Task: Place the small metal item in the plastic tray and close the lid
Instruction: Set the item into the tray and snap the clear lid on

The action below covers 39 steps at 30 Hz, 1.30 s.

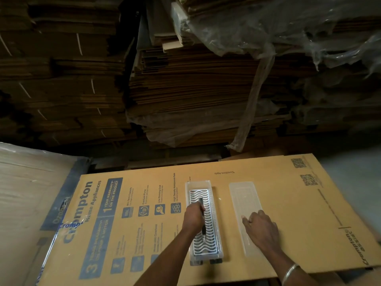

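I see the left hand [193, 217] over the plastic tray [206, 221], its fingers [199, 208] clamped on a slim dark metal item [203, 226] that lies lengthwise along the tray's white wavy grid insert [208, 240]. The item's upper end pokes out past the knuckles toward 12 o'clock, and its lower part runs out from under the palm toward 6 o'clock; whether it already rests on the grid or hangs just above it, I cannot tell. The tray is a long clear box lying on a flattened printed cardboard carton [288, 203] that serves as my table. At 3 o'clock from the tray, just beside it and apart from it, lies the clear lid [243, 195], flat and parallel to the tray. The right hand [260, 229] rests on the lid's near half, fingers [246, 219] spread and loose, pressing flat and gripping nothing. A metal bangle [289, 272] circles the right wrist. At 12 o'clock, beyond the carton, rise stacks of flattened cardboard [195, 89], partly under plastic sheeting [268, 27].
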Tool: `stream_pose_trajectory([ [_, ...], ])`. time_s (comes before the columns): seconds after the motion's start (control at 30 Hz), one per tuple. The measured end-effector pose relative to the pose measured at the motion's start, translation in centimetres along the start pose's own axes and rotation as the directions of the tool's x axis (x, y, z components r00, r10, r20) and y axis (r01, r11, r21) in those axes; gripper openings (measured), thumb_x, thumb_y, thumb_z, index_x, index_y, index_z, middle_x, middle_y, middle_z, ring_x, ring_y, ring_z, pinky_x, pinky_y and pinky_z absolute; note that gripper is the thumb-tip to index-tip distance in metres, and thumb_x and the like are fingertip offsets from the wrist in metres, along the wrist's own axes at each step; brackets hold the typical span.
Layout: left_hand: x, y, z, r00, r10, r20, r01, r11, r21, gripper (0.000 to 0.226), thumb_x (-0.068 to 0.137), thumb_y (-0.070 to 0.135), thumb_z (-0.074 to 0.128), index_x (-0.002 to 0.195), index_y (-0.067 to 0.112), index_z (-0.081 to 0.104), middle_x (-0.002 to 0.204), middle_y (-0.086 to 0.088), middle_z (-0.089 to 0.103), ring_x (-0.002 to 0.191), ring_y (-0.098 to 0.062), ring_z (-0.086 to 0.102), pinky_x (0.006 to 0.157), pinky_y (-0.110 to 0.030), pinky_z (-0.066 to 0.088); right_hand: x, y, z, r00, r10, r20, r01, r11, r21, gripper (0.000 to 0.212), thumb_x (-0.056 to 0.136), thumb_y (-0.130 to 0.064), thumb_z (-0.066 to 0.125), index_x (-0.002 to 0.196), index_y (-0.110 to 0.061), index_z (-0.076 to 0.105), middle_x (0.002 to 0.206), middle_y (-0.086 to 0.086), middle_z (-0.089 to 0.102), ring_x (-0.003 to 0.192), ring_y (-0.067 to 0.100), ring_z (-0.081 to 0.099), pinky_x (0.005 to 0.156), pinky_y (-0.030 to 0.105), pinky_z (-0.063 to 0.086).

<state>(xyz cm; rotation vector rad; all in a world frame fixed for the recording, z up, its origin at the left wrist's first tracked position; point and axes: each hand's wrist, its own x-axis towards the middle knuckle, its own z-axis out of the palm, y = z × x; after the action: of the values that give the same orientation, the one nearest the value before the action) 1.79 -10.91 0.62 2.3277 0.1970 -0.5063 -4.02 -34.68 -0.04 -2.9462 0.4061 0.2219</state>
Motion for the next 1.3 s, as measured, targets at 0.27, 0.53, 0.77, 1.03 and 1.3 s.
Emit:
stream_pose_trajectory([
  [0.27,1.1,0.4,1.1,0.998,-0.053,0.029,0.046,0.978,0.204,0.025,0.086,-0.009,0.064,0.105,0.008,0.065,0.116,-0.014,0.066,0.103,-0.028,0.067,0.091,-0.039,0.055,0.8,0.5,0.6,0.999,0.047,0.018,-0.047,0.998,0.032,0.044,0.090,-0.062,0.055,0.110,-0.024,0.063,0.115,0.003,0.054,0.108,0.024,0.054,0.089,0.039,0.050],
  [0.53,1.0,0.4,1.6,0.998,-0.036,0.046,0.020,0.948,0.318,0.031,0.077,-0.006,0.083,0.102,0.007,0.070,0.117,-0.014,0.067,0.097,-0.023,0.068,0.079,-0.032,0.055,0.8,-0.5,1.2,0.972,0.134,0.191,-0.138,0.990,0.011,0.082,0.074,-0.078,0.062,0.133,-0.024,0.045,0.134,0.008,0.044,0.121,0.028,0.045,0.097,0.038,0.045],
  [0.77,0.5,0.6,1.2,0.999,0.048,0.009,-0.048,0.947,0.319,0.021,0.086,-0.012,0.062,0.096,0.006,0.068,0.119,-0.022,0.065,0.118,-0.032,0.064,0.094,-0.040,0.055,0.4,-0.3,1.6,0.959,0.203,0.195,-0.210,0.978,0.014,0.093,0.067,-0.076,0.072,0.140,-0.032,0.036,0.135,0.014,0.036,0.122,0.033,0.038,0.095,0.042,0.049],
  [1.03,-1.6,-1.3,-1.7,0.988,0.085,-0.130,-0.075,0.994,0.079,0.018,0.095,0.014,0.070,0.112,0.011,0.071,0.113,-0.006,0.070,0.106,-0.022,0.066,0.086,-0.030,0.050,0.2,-0.9,0.5,0.951,0.210,0.226,-0.234,0.969,0.082,0.111,0.065,-0.072,0.077,0.152,-0.032,0.022,0.134,0.017,0.039,0.119,0.036,0.042,0.090,0.042,0.050],
  [1.3,-3.6,-5.9,-3.5,0.989,-0.042,-0.145,0.008,0.973,-0.231,0.015,0.099,0.028,0.067,0.100,0.013,0.066,0.101,-0.003,0.072,0.095,-0.026,0.070,0.084,-0.042,0.054,-0.3,-7.1,-3.7,0.971,0.073,0.226,-0.122,0.970,0.211,0.113,0.066,-0.085,0.065,0.154,-0.044,0.008,0.141,0.020,0.034,0.124,0.038,0.039,0.087,0.045,0.051],
])
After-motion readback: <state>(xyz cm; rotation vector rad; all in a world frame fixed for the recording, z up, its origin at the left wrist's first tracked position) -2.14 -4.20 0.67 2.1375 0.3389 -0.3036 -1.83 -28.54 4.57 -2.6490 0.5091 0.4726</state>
